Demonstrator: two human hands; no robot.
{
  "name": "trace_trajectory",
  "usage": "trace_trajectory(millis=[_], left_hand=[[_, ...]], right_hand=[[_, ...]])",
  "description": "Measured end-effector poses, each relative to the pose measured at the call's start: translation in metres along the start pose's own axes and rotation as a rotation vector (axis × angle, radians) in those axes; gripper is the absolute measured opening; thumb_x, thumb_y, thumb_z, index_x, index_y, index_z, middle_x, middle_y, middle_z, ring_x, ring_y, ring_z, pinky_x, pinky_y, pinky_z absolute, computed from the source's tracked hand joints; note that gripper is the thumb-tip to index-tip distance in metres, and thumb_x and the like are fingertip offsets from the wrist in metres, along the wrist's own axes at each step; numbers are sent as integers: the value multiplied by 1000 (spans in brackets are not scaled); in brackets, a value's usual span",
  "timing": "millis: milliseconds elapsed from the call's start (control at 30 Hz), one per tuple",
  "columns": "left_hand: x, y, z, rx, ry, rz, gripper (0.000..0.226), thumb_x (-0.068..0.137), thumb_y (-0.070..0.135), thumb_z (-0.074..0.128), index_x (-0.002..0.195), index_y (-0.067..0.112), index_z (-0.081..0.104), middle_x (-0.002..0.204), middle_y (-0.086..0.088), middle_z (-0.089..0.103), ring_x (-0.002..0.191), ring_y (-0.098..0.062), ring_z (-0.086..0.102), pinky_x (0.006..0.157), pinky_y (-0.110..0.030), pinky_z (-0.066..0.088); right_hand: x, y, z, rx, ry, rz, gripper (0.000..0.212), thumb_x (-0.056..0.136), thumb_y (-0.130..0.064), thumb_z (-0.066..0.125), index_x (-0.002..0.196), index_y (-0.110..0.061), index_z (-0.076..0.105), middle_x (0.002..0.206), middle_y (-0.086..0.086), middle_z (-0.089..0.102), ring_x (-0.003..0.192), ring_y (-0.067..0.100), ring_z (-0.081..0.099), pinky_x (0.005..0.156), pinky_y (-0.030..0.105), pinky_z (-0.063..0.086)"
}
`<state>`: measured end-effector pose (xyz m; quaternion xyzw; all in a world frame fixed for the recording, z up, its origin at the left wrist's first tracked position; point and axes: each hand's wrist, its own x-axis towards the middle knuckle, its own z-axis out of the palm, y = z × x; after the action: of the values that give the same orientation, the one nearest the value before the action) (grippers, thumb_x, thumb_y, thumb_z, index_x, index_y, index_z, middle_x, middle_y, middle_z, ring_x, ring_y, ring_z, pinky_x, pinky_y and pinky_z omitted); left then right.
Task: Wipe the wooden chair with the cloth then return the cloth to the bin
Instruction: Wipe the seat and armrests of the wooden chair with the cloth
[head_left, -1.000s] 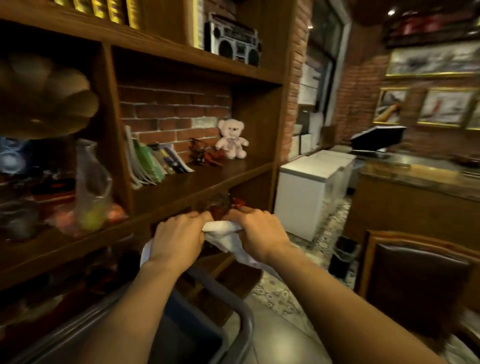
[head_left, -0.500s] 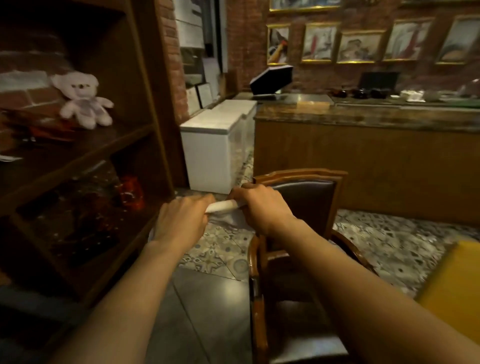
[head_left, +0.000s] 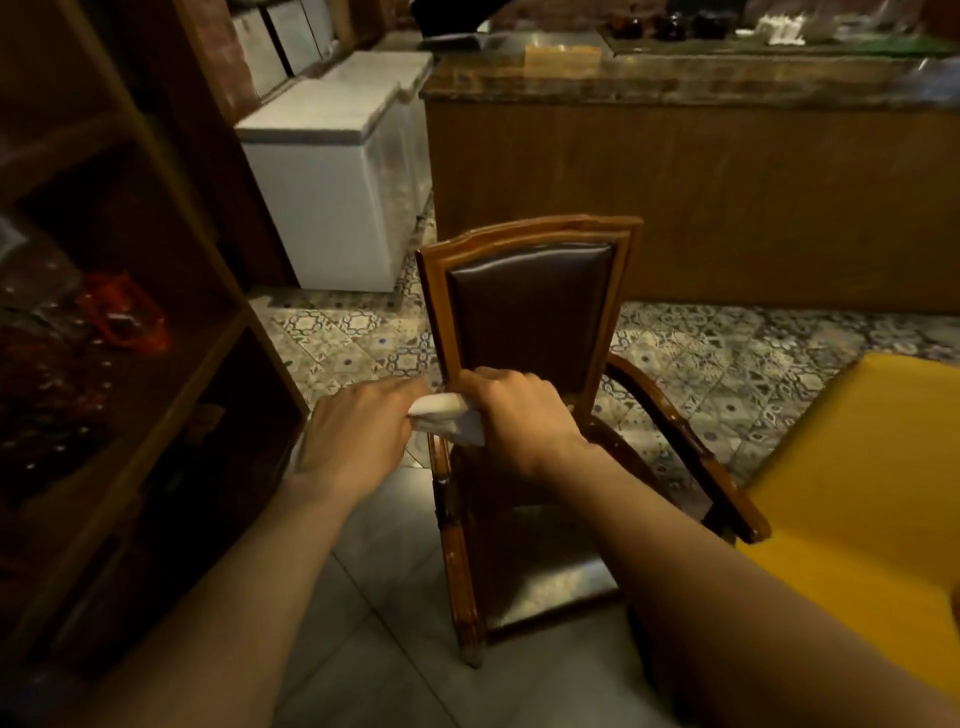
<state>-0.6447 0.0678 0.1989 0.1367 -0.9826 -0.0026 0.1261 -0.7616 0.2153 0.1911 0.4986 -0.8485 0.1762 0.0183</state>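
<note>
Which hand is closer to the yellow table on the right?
Right. The right hand is over the chair, nearer the yellow table; the left hand is beyond it, toward the shelves.

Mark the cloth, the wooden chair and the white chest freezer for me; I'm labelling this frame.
cloth (head_left: 441, 415): head view, folded white edge between the hands.
wooden chair (head_left: 530, 231): head view, top rail of its backrest.
white chest freezer (head_left: 332, 218): head view, front wall.

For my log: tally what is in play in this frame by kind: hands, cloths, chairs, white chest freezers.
Hands: 2 (left hand, right hand)
Cloths: 1 (white cloth, held by both hands)
Chairs: 1 (wooden chair)
White chest freezers: 2 ()
Total: 6
</note>
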Motion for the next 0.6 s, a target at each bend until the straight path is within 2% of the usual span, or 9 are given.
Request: trace_trajectory(millis=[167,233,300,400,500,600], left_hand=[[-16,-21,76,-64,-70,-10,40,90,19,66,126,38,61,109,6,71,96,-24,67,64,-34,44],[-27,-33,111,-107,-106,-1,50,89,16,68,131,40,58,113,8,71,97,-21,67,68,-36,53],[-37,-42,148,-142,-141,-8,61,87,12,70,137,42,53,115,9,71,96,-19,68,72,-39,58],[-44,-54,202,-194,-159,9,69,81,7,75,138,38,53,113,6,73,92,-18,69,69,-37,60],[-50,-61,250,-296,-199,30,70,81,7,72,141,36,51,126,6,69,105,-17,67,79,-36,59],[-52,-65,290,-450,-289,5,62,90,22,57,148,39,41,143,11,56,127,-11,53,98,-27,45]], right_hand=[[-6,16,79,19,-70,58,45,90,-33,71,132,-33,55,122,-2,66,105,23,65,79,40,54],[-11,21,112,27,-96,73,44,93,-35,67,135,-34,53,129,-3,65,114,22,62,85,40,53],[-16,27,145,41,-128,95,47,95,-32,64,141,-33,50,141,-3,59,127,22,55,96,40,50],[-20,38,192,40,-152,145,55,96,-20,63,147,-31,45,154,-3,46,145,21,37,112,38,38],[-29,44,233,60,-159,207,59,94,-16,63,149,-26,44,157,1,42,148,23,31,116,42,37],[-40,48,272,63,-259,241,61,98,-20,57,154,-30,33,163,1,32,151,23,25,114,44,38]])
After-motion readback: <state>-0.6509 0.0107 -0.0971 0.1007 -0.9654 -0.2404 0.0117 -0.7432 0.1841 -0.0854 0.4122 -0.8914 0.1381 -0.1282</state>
